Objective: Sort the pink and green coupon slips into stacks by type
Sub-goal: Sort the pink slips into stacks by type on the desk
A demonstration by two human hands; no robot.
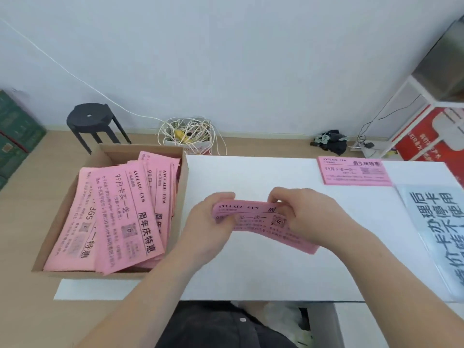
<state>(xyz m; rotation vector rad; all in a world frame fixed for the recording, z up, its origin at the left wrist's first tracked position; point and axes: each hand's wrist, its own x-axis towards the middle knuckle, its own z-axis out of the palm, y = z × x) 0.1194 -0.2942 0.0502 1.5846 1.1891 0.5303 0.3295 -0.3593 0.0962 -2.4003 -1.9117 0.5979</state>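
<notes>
**Pink bundle held over mid-bench, both hands**

Left hand (208, 222) and right hand (308, 217) each pinch one end of a pink bundle (253, 219) of slips. Left grip: thumb on top, fingers under. Right grip: fingers curled over the far edge. The bundle hangs just above the bench (251, 272), about mid-width, with its near-right corner dipping lowest.

A cardboard box (88, 273) sits to the left, its right wall against the bench's left edge. It holds a loose, fanned pile (120, 212) of pink slips, some leaning on the right wall.

A squared pink stack (354, 173) lies flat at the far right, close to the bench's back edge and well apart from the hands. A printed sheet (437, 227) lies along the right edge, just near-side of the stack.

Bare white bench shows between hands and stack, and btwn hands and the near edge.
</notes>
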